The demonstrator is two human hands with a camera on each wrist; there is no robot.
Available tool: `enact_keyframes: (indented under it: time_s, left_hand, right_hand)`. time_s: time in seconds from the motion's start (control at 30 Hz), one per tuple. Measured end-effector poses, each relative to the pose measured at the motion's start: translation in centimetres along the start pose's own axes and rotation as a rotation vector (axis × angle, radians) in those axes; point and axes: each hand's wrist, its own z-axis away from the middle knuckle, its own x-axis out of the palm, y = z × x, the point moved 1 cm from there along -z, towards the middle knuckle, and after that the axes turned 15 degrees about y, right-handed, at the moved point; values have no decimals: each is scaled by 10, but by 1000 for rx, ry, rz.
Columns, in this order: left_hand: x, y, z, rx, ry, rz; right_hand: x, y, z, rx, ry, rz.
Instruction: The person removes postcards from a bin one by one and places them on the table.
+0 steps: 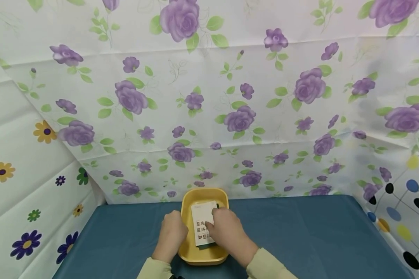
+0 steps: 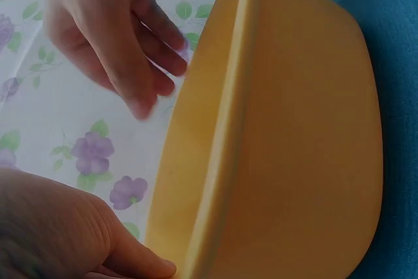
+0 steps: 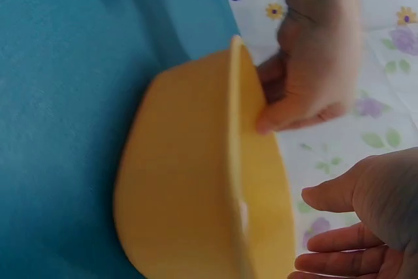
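Note:
A yellow plastic basin [image 1: 190, 254] stands on the blue tabletop, longer front to back than across. Inside it lies a white booklet [image 1: 203, 217] printed with dark characters, over something dark green [image 1: 206, 245]. At the basin's left side is my left hand [image 1: 172, 234], gripping the rim with thumb and curled fingers; in the right wrist view this hand [image 3: 317, 73] is blurred. My right hand [image 1: 229, 230] hovers over the right part of the booklet and hides it. Its thumb and fingers are apart with nothing between them in the right wrist view [image 3: 385, 210].
The blue tabletop [image 1: 300, 236] extends to both sides of the basin. Behind it hangs a white sheet with purple roses [image 1: 195, 116], close to the basin's far end. Patterned sheets flank the table, flowered on the left [image 1: 28, 193] and dotted on the right [image 1: 401, 205].

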Motion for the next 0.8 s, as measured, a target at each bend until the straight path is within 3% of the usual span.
enact_keyframes:
  time_s: [0.43,0.67,0.8]
  left_hand:
    - [0,-1,-1,-2,0,-42]
    - [0,0,-1,-2,-3,-51]
    - [1,2,0,0,-8,-46]
  right_hand:
    - [35,-7,4,10,-67,94]
    - [52,-3,4,94,-113,62]
    - [62,-2,3,127,-113,139]
